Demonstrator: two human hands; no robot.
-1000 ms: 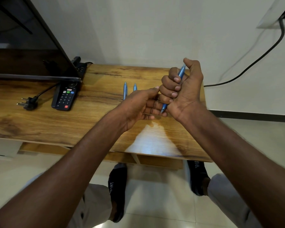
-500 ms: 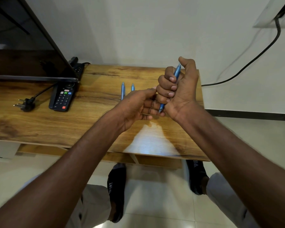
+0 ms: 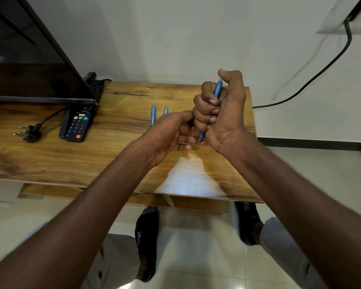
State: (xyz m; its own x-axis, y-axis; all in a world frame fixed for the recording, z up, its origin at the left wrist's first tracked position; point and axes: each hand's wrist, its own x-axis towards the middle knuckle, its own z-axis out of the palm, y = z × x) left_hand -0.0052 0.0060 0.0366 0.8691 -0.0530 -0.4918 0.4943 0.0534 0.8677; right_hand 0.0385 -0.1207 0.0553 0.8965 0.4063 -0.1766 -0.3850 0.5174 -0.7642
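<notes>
Blue pen (image 3: 217, 91) stands nearly upright, tip down, clenched in the right hand (image 3: 224, 116).

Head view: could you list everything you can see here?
Held pen: one, blue, in right fist.
Loose pens: two, blue, on table behind left hand.
Remote: one, black, table's left.
Plug: one, black, left of remote.
Screen: one, black, far left.
Power strip: one, black, behind screen.
Wall cable: one, black, right.
Table: one, wood-brown, centre.
Socked feet: two, black, floor.
Left hand: one, curled at held pen's tip.
Right hand: one, grips held pen.
</notes>
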